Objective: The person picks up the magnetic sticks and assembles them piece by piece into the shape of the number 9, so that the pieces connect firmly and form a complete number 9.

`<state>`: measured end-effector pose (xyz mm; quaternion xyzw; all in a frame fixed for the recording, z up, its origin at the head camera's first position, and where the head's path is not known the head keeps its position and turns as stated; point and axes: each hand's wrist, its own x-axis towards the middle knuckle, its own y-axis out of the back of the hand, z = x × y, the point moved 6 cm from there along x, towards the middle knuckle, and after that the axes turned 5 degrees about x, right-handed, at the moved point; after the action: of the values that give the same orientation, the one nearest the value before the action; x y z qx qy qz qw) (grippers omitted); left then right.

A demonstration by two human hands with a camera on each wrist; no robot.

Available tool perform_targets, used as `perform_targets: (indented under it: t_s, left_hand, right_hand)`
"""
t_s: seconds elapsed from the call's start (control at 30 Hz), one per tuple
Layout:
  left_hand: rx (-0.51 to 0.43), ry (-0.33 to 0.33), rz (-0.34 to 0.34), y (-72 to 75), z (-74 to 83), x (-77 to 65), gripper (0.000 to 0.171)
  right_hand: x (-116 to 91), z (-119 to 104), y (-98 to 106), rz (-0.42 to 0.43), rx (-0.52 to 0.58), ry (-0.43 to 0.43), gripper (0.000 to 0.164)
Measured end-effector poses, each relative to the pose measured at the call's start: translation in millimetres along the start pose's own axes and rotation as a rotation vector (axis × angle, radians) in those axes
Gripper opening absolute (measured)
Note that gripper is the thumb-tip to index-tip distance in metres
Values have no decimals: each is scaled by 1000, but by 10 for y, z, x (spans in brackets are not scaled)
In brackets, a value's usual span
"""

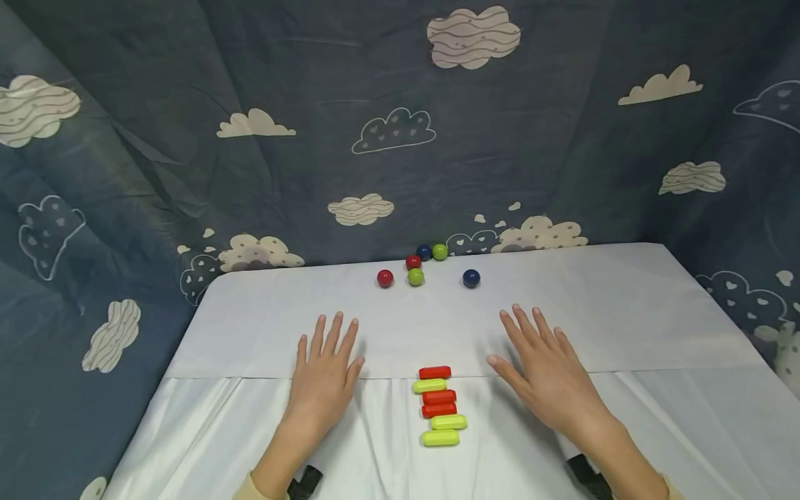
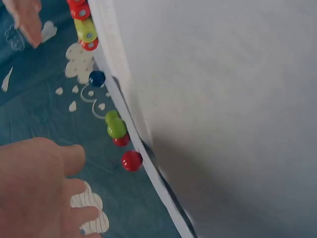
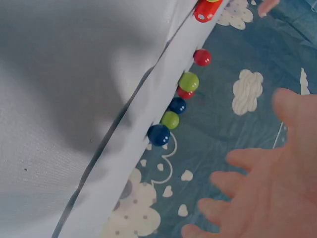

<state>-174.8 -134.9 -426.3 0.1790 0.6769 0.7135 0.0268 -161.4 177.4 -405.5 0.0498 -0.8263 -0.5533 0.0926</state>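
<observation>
My left hand [image 1: 321,380] is spread over the white cloth, its fingers straight and apart. My right hand [image 1: 550,371] is held the same way on the other side. Neither holds anything. Between them lies a column of short, elongated beads: a red bead [image 1: 435,372] at the far end, a yellow-green bead [image 1: 440,438] nearest me, and several more red and yellow-green ones between. In the left wrist view, holes show in the ends of red beads [image 2: 81,12]. Beyond the hands are shiny balls: a red ball [image 1: 385,278], a green ball [image 1: 415,277] and a dark blue ball [image 1: 471,278].
Three more balls sit farther back, a red ball [image 1: 413,262], a blue ball [image 1: 424,252] and a green ball [image 1: 439,251]. They are close to the table's far edge. A dark cloud-patterned curtain [image 1: 325,76] hangs behind the white-covered table [image 1: 625,305].
</observation>
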Motion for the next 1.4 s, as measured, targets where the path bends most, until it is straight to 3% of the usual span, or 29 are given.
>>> perform_targets:
  t_s: [0.27,0.37,0.43,0.7,0.83,1.1,1.27,1.4]
  left_hand:
    - [24,-200,41,-1,150,120,59]
    - [-34,-281,40,-8,239,159,58]
    - [-123,-303,19,-12,290,181,56]
    - [-601,-209,-223,-192,463,275,46]
    - [-744,-190,-294,-294,546,347,41]
    - [-777,-209,-330,-423,615,467,28]
    - [-735,-270,-301,-410,668,497,21]
    - [-737,-262,-300,-406,691,511,20]
  right_hand:
    - [104,-113,-70,7,-2,89,78]
    - [147,-139,-102,25,26,149,73]
    - [177,-158,-128,27,60,188,70]
    - [296,-254,-302,-122,260,240,58]
    - [346,-299,-403,-238,351,236,50]
    - [452,-368,-590,-407,417,237,37]
    - [486,-378,-623,-408,385,286,30]
    - [519,-382,-626,-402,381,309,26]
